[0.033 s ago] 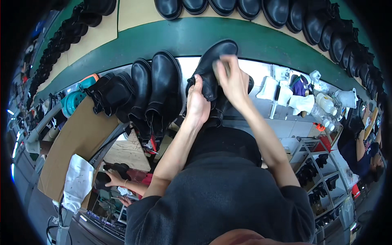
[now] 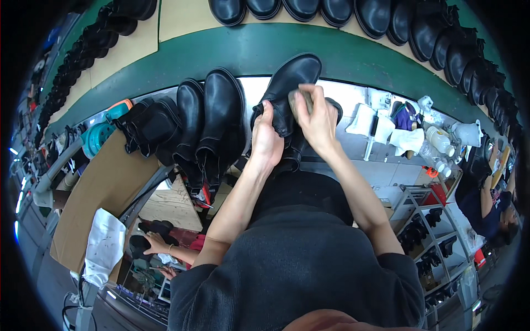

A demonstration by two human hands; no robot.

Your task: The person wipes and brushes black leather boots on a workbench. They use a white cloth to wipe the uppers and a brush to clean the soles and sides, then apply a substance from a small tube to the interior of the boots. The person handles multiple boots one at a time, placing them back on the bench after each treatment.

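A black leather boot [image 2: 291, 77] lies with its toe pointing away from me, on the bench's bright metal strip at the green edge. My left hand [image 2: 266, 138] grips it by the shaft, thumb up along the leather. Over the boot's right side, my right hand [image 2: 317, 118] is bent around a small greyish-tan pad [image 2: 298, 105]; its exact kind is unclear. Another black boot [image 2: 333, 109] stands partly hidden behind my right hand. Left of my hands is a pair of black boots, the nearer one [image 2: 222, 107] upright beside its mate [image 2: 191, 107].
A green conveyor-like belt [image 2: 215, 52] runs across the far side, with rows of black boots [image 2: 373, 16] beyond. White cloths [image 2: 408, 140], a brush-like tool [image 2: 373, 135] and plastic bottles [image 2: 440, 138] lie at right. Cardboard [image 2: 102, 193] stands left; a co-worker's hand [image 2: 158, 243] shows below it.
My right hand has shifted slightly down toward me along the boot's right side. My left hand and the boot stay put. The co-worker's hand at left has moved slightly.
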